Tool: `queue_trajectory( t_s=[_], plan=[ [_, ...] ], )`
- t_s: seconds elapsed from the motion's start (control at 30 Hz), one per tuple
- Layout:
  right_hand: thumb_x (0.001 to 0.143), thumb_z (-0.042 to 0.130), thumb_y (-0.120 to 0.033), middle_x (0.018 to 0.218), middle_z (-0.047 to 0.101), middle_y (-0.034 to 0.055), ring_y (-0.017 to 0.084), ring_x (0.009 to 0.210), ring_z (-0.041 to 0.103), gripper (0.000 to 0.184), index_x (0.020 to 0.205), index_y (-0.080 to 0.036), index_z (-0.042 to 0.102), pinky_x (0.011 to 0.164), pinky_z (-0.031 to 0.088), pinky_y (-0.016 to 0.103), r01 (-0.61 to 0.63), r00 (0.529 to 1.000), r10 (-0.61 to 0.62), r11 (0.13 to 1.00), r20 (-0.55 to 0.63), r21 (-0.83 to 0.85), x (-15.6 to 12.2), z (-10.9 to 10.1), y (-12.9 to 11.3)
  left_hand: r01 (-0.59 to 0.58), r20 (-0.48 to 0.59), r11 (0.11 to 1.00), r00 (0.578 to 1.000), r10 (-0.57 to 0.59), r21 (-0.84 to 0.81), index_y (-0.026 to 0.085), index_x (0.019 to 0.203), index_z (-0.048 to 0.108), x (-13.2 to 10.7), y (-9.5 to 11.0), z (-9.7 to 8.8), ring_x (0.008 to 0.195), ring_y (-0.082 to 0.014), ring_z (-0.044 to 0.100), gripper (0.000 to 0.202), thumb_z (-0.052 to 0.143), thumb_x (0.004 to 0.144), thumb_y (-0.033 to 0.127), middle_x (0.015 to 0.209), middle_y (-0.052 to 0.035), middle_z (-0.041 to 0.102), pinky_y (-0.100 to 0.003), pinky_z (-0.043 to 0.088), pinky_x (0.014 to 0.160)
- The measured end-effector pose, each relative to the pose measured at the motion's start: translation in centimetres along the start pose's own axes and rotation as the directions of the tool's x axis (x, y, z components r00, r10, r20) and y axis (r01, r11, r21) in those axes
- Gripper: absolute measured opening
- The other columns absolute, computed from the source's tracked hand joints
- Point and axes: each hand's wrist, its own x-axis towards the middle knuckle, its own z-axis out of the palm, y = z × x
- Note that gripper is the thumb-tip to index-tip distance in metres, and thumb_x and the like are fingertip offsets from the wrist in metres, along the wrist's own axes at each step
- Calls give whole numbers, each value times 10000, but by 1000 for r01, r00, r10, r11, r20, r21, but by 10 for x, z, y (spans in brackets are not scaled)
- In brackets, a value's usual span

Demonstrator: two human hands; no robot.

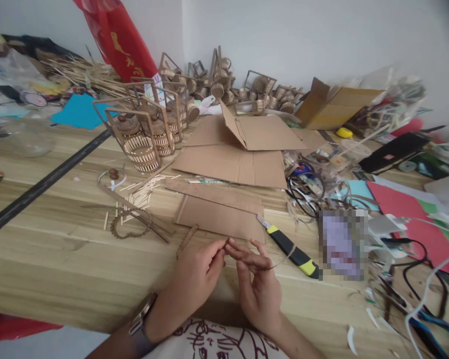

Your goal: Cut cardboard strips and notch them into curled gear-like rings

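My left hand (194, 279) and my right hand (260, 284) meet fingertip to fingertip above the table's front part. Pinched between them is a thin brown strip (292, 251), mostly hidden by the fingers; one end sticks out past my right hand. Another brown strip end (189, 239) shows just beyond my left hand; whether it is the same piece I cannot tell. A utility knife (290, 249) with its blade out lies to the right. Ahead are cut cardboard pieces (220, 214). To the left lie a curled ridged strip (131, 234) and a pile of small wooden sticks (140, 199).
Small lantern-like baskets (142, 152) stand at the left, and more are heaped along the wall (260, 85). Folded cardboard (228, 162) covers the middle. Cables, pliers (434, 329) and coloured paper (400, 214) crowd the right. A long dark bar (48, 184) crosses the left side.
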Motion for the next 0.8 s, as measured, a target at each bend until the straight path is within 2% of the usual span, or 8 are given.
queue_trajectory(
  t_s=[0.2,0.33,0.5,0.67,0.8],
  plan=[
    [957,456,-110,960,784,31,199,1011,723,191,1089,-248,438,1052,405,490,-67,997,70,993,-25,95,0,1,-1,24,-4,998,1000,-25,-59,175,890,691,1,-1,1,626,-145,648,241,452,888,145,705,-17,709,-220,431,585],
    [974,443,-134,953,778,26,188,1017,719,133,1030,-255,438,1001,466,463,-92,992,104,983,-69,159,1,2,-1,18,-3,997,1000,-18,-69,179,960,704,3,-1,0,667,-147,664,241,474,891,153,771,-23,736,-222,442,610],
    [972,454,-153,938,772,48,205,996,723,127,1051,-248,482,936,532,464,-95,993,105,985,-60,146,0,3,-1,4,-32,1000,999,-5,-19,173,914,719,2,-2,1,651,-157,667,250,474,883,139,745,-33,740,-233,439,603],
    [967,459,-150,919,768,33,197,962,731,130,1035,-254,500,930,544,445,-106,990,121,976,-68,192,-2,2,-2,20,-86,998,996,-25,-59,188,843,724,0,-6,6,655,-149,676,240,495,831,118,774,-30,755,-218,447,596],
    [984,438,-172,901,765,27,201,954,732,119,1044,-259,494,909,546,458,-125,983,156,957,-99,263,0,2,-3,13,-65,995,998,-19,-101,199,880,722,0,-5,4,706,-145,689,234,502,846,126,817,-23,763,-213,465,637]
  ],
)
